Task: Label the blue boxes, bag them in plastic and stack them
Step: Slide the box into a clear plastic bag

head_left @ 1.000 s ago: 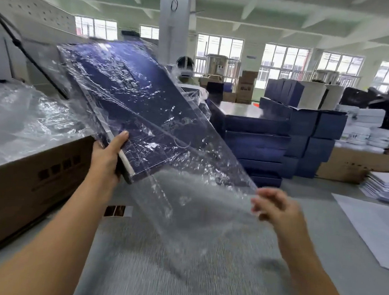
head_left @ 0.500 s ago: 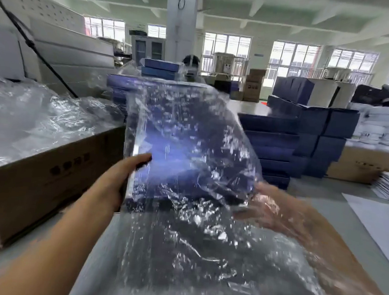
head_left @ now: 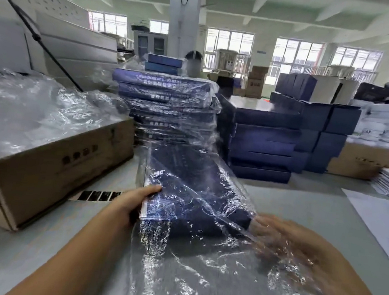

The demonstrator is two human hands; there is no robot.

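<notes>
Flat dark blue box, inside a clear plastic bag, lies tilted over the grey worktable, far end against the stack of bagged blue boxes. Left hand grips its near left corner. Right hand is blurred under the film; finger position cannot be told. Brown cardboard carton left, unbagged blue boxes right. White column, windowed hall.

Dark blue box, clear bag
</notes>
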